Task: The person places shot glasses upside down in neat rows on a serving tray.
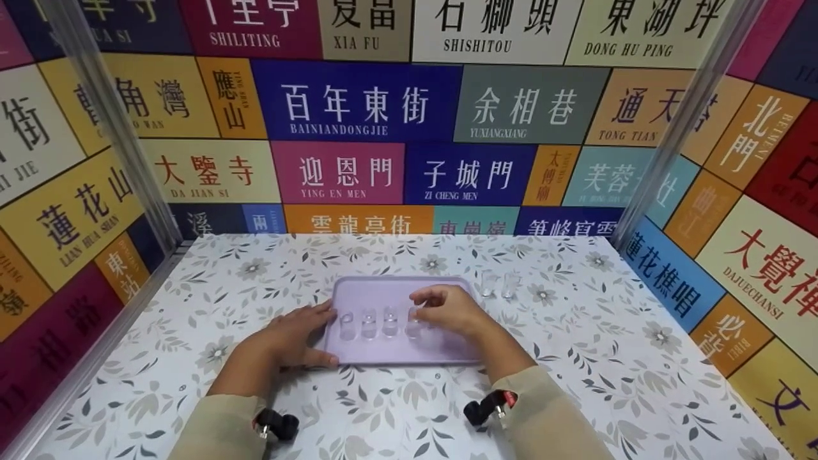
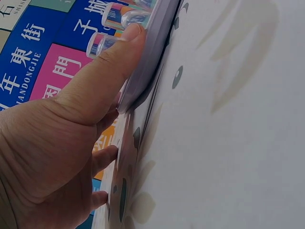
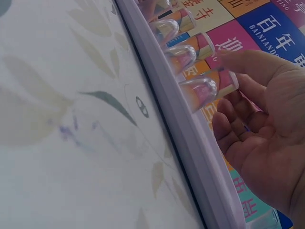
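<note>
A lilac tray (image 1: 383,291) lies on the table with several small clear glasses standing in a row on it. My left hand (image 1: 291,337) rests at the tray's left side, its fingers spread and fairly straight. In the left wrist view the thumb (image 2: 112,71) lies along the tray's rim (image 2: 143,76), near the clear glasses. At the right end of the row, my right hand (image 1: 455,310) pinches the upper part of a clear glass (image 1: 414,324) between thumb and index finger. The right wrist view shows that glass (image 3: 205,90) upright on the tray, the other fingers loosely curled beside it.
Two more clear glasses (image 1: 498,285) stand on the table just beyond the tray's right back corner. A flower-patterned cloth (image 1: 358,415) covers the table. Panels with large lettering (image 1: 358,102) wall in the back and both sides.
</note>
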Motion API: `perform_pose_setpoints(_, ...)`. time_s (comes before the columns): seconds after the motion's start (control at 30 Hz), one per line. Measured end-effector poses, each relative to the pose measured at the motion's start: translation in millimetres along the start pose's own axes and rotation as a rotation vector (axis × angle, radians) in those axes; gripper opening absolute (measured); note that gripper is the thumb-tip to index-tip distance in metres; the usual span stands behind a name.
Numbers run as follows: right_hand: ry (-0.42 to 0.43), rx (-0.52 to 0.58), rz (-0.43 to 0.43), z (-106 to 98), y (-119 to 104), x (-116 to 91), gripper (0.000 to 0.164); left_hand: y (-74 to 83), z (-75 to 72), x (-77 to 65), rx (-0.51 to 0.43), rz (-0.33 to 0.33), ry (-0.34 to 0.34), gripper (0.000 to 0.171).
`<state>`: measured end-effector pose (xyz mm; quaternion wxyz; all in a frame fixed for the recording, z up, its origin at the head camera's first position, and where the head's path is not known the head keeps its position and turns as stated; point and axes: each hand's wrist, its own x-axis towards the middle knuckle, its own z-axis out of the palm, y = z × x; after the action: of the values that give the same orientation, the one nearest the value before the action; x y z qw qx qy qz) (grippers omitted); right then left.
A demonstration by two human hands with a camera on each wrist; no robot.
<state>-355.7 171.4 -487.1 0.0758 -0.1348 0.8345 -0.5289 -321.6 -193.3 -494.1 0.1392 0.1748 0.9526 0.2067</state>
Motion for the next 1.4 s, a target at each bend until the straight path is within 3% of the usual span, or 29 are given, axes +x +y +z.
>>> perform_pose_setpoints(0.23, 0.158, 0.078, 0.009, -32.8, 2.0, -1.3, 0.041, 1.4, 0.5, -1.0, -0.025, -0.026, 0.006, 0.112)
perform_pose_setpoints(0.43, 0.214, 0.093, -0.019, -55.9, 8.7, -1.1, 0.048, 3.6, 1.7, -1.0, -0.033, -0.027, 0.002, 0.113)
perform_pose_setpoints(0.73, 0.294, 0.044, 0.027, -81.6, 13.5, -0.6, 0.063, 0.2, 2.1, 0.2, -0.029, -0.023, 0.002, 0.114)
perform_pose_setpoints(1.0, 0.379, 0.026, 0.006, -107.3, 31.1, -4.0, 0.066, 1.9, 1.0, -1.7, -0.022, -0.026, 0.002, 0.111)
perform_pose_setpoints(1.23, 0.436, 0.037, 0.088, -129.9, 46.6, -9.7, 0.072, 3.6, -1.3, -3.5, -0.036, -0.040, 0.000, 0.112)
perform_pose_setpoints(1.4, 0.444, 0.036, 0.115, -134.3, 57.5, -10.4, 0.073, 2.8, -1.9, -3.8, -0.024, -0.038, -0.005, 0.112)
